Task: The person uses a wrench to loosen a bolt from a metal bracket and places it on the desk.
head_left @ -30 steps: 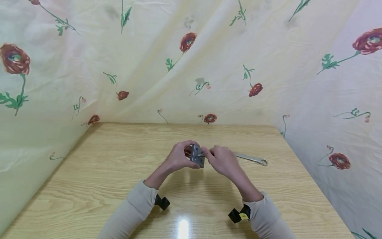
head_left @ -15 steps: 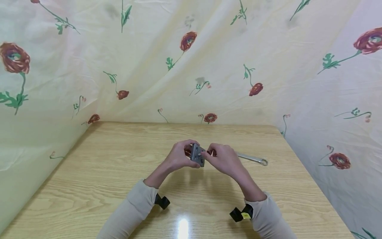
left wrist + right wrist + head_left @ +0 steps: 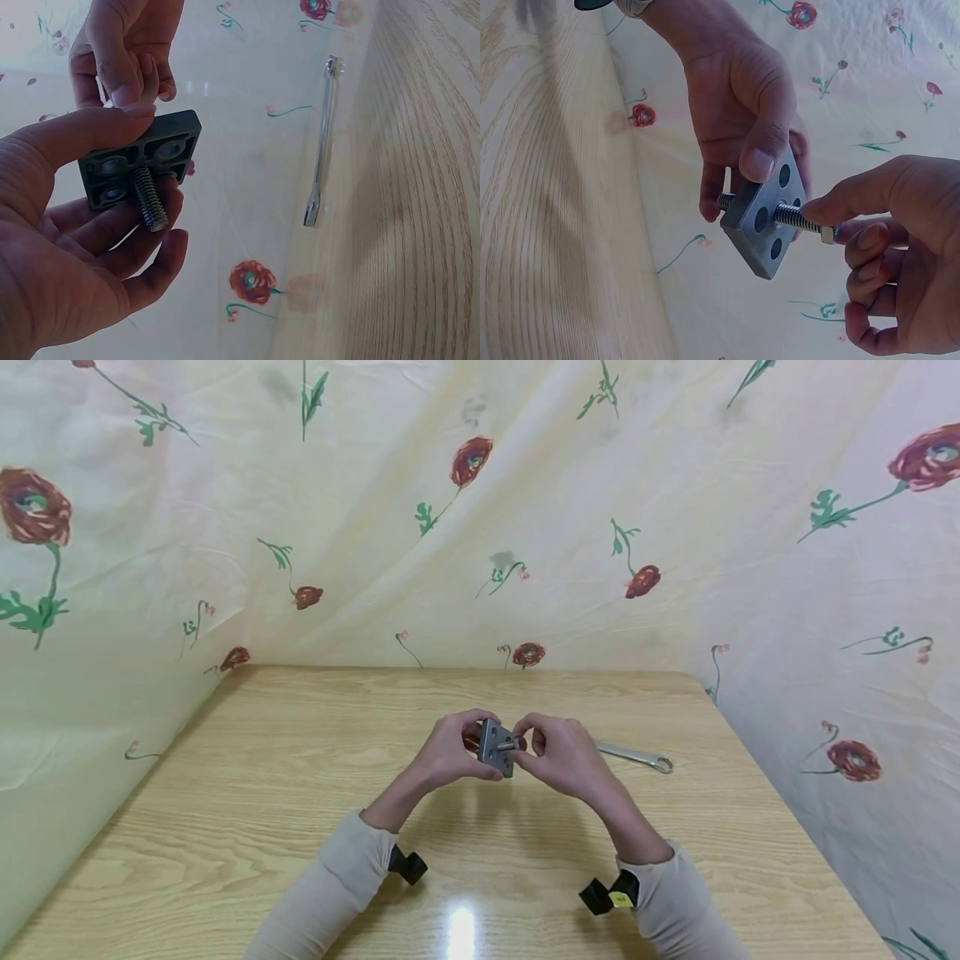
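My left hand (image 3: 446,756) grips a grey square plate (image 3: 754,247) by its edges, thumb on one side and fingers on the other. The plate has several round holes, and its back, with recessed pockets, shows in the left wrist view. A hex-head bolt (image 3: 799,217) runs through its middle; the threaded end sticks out behind, over the left fingers. My right hand (image 3: 562,756) is at the bolt's head end, pinching it between thumb and fingers. The head stands well away from the plate in the right wrist view.
A silver combination wrench (image 3: 636,757) lies on the wood-grain table (image 3: 300,860) beyond the right hand, partly hidden by it in the head view. Flower-patterned cloth (image 3: 375,527) hangs behind and at both sides of the table.
The right thumb and fingers have shifted along and around the bolt, uncovering more of its shank. The left hand and plate stay nearly in place.
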Motion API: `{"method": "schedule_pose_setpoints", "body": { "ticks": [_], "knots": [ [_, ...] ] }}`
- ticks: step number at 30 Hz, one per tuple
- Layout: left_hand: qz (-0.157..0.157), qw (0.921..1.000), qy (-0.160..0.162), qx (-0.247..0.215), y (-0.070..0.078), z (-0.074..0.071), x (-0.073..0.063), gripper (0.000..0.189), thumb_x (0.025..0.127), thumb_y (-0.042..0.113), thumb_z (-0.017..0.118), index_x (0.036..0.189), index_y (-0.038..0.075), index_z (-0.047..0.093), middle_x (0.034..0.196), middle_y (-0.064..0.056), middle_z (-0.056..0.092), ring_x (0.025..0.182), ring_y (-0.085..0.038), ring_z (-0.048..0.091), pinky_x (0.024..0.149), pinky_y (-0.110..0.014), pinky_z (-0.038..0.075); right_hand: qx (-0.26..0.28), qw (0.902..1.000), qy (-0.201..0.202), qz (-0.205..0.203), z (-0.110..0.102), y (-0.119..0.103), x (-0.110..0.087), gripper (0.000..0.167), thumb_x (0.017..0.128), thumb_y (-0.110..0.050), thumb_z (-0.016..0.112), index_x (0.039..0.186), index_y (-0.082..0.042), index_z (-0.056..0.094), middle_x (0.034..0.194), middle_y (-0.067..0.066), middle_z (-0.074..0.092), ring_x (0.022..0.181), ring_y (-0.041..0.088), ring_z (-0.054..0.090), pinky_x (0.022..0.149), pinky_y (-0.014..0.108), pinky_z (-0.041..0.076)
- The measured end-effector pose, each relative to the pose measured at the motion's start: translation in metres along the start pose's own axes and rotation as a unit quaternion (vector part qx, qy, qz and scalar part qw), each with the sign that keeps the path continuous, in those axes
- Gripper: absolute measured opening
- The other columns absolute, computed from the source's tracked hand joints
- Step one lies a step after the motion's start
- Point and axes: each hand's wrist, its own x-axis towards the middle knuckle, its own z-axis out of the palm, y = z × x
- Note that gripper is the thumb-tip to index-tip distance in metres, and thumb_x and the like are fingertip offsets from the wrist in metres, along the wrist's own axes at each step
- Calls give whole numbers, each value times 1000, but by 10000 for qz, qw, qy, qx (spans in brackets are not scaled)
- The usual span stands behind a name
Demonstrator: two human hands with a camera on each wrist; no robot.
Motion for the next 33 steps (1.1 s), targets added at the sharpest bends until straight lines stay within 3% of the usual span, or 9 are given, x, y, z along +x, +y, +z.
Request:
{"method": "schedule_pose_setpoints", "body": {
  "ticks": [9, 13, 16, 19, 22, 26, 30, 33],
  "knots": [
    [47, 10000, -31, -12, -2, 0, 2, 66, 67, 8, 90, 127, 6, 62, 106, -15, 70, 88, -17, 64, 87, -35, 57, -209, 9980, 244, -553, 3, 3, 1, 21, 80, 3, 72, 94, -12, 71, 58, -6, 43, 52, 2, 32, 53, 20, 28],
    [41, 10000, -28, -32, -2, 0, 2, 66, 67, 7, 90, 127, 6, 62, 106, -15, 70, 88, -17, 64, 87, -34, 57, -265, 9974, 191, -644, 3, 3, 1, 25, 78, 2, 74, 99, -12, 69, 58, -5, 44, 52, 3, 34, 53, 20, 28],
    [44, 10000, -14, -26, -2, 0, 1, 66, 67, 7, 90, 127, 7, 62, 106, -15, 71, 88, -17, 64, 87, -34, 57, -220, 9992, 37, -342, 2, 1, 1, 32, 80, -14, 80, 109, -11, 66, 61, -2, 49, 52, 6, 37, 52, 21, 30],
    [73, 10000, 5, -13, -1, 0, 0, 65, 68, 7, 89, 127, 6, 62, 105, -15, 71, 87, -17, 65, 86, -35, 57, -172, 9994, -20, 298, 1, -1, 2, 42, 86, -38, 77, 113, -10, 63, 65, 1, 53, 51, 10, 41, 50, 23, 33],
    [78, 10000, 5, -28, -1, 0, 0, 65, 67, 6, 89, 126, 6, 62, 105, -13, 70, 87, -17, 65, 86, -35, 57, -294, 9950, -9, 954, 2, -1, 3, 47, 94, -56, 59, 98, -10, 69, 61, 2, 54, 49, 13, 42, 48, 26, 32],
    [46, 10000, 22, -14, -1, 0, 0, 65, 66, 6, 90, 125, 7, 63, 104, -13, 70, 88, -16, 63, 85, -34, 57, -466, 9886, -192, 1420, 5, 1, 4, 67, 102, -61, 38, 77, -11, 74, 52, -1, 50, 46, 14, 42, 45, 26, 29],
    [71, 10000, 32, 20, -1, 0, 0, 65, 66, 7, 90, 125, 7, 63, 105, -14, 69, 87, -17, 63, 84, -33, 57, -389, 9879, -363, 1457, 10, 1, 4, 68, 104, -58, 36, 56, -13, 56, 47, -5, 39, 43, 11, 35, 43, 25, 25],
    [76, 10000, 14, 19, -2, 0, 1, 65, 67, 7, 90, 126, 6, 63, 105, -15, 70, 86, -16, 64, 84, -33, 57, -344, 9906, -364, 1270, 12, 1, 3, 63, 105, -51, 41, 51, -17, 41, 47, -6, 32, 43, 10, 29, 43, 24, 22]
  ]
}}
